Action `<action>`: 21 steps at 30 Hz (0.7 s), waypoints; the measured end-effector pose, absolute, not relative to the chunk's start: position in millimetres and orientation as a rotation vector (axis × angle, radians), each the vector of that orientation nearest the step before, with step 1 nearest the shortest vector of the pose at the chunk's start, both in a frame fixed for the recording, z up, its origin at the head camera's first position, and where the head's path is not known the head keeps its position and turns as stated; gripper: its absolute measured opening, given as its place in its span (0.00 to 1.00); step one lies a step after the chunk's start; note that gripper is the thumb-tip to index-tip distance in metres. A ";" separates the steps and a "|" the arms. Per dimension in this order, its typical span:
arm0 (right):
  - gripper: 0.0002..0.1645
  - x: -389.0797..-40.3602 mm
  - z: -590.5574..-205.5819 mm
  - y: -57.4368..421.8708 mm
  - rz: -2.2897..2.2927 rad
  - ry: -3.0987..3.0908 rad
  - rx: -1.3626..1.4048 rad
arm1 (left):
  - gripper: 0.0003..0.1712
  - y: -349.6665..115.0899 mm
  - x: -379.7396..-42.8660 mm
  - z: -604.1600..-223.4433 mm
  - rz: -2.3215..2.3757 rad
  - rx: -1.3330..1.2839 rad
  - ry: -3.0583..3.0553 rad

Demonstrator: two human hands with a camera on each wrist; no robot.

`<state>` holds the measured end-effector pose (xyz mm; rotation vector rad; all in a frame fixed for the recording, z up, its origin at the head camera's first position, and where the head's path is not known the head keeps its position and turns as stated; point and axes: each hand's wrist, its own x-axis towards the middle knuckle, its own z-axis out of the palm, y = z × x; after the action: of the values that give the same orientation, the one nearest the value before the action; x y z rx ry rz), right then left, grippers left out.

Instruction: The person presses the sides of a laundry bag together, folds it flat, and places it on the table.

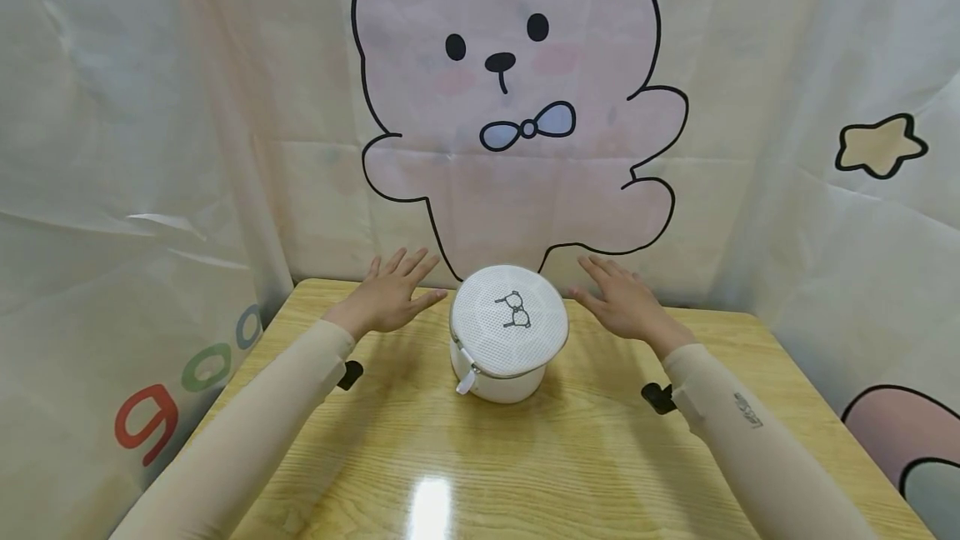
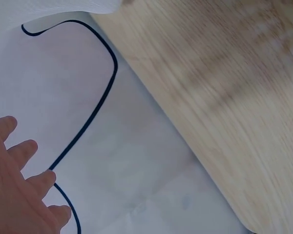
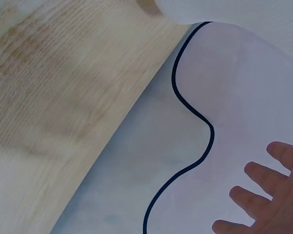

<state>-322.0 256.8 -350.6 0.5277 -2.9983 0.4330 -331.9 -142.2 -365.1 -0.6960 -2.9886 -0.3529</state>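
Bag [image 1: 507, 332], white, on table [image 1: 360, 457] between left hand [image 1: 386, 297] and right hand [image 1: 619, 302], near each; both hands spread.

A round white case [image 1: 508, 336] stands upright on the table [image 1: 570, 465]; printed glasses [image 1: 517, 309] top it.

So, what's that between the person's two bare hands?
In the head view, a round white mesh-topped zippered case stands on the glossy yellowish wooden table, between the bare left hand and the bare right hand.
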 end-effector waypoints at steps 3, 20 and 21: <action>0.45 -318.8 -347.5 256.6 0.437 -3.000 0.542 | 0.42 -141.8 -328.3 -361.5 -0.357 -0.714 -2.991; 0.43 -296.6 -334.8 247.0 0.424 -2.924 0.703 | 0.42 -134.0 -308.5 -347.9 -0.364 -0.888 -2.905; 0.43 -295.9 -334.4 245.7 0.422 -2.918 0.713 | 0.42 -132.8 -307.1 -346.6 -0.361 -0.897 -2.901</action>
<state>-295.9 245.7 -334.4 0.7132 -2.9180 0.4222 -307.1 -132.8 -346.6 -0.8971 -2.9011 -0.3608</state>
